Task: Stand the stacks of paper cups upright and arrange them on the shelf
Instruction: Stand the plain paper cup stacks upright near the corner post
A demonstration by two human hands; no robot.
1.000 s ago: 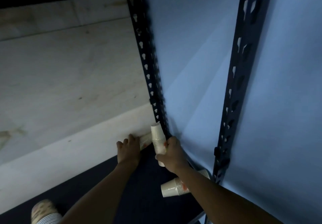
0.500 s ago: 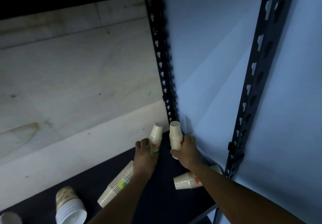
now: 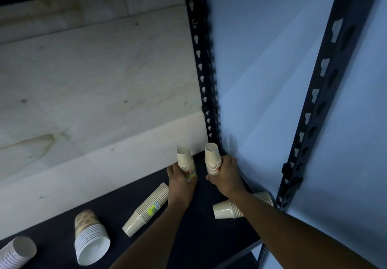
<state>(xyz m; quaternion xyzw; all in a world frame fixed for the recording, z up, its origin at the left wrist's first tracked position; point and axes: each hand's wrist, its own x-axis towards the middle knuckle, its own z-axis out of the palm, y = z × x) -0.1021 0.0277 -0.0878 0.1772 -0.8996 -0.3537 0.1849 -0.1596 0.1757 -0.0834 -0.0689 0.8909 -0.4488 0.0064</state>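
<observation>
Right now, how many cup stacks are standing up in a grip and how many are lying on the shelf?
Upright, held in a hand: 2, one in the left hand at, one in the right hand at.
Lying on the shelf: 4, at and.
Total: 6 stacks.

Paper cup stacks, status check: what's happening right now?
Left hand holds one beige paper cup stack upright; right hand another. Four stacks lying down. Nothing blocking.

Head camera looks down, close, into a dim shelf corner, perhaps tilted.
</observation>
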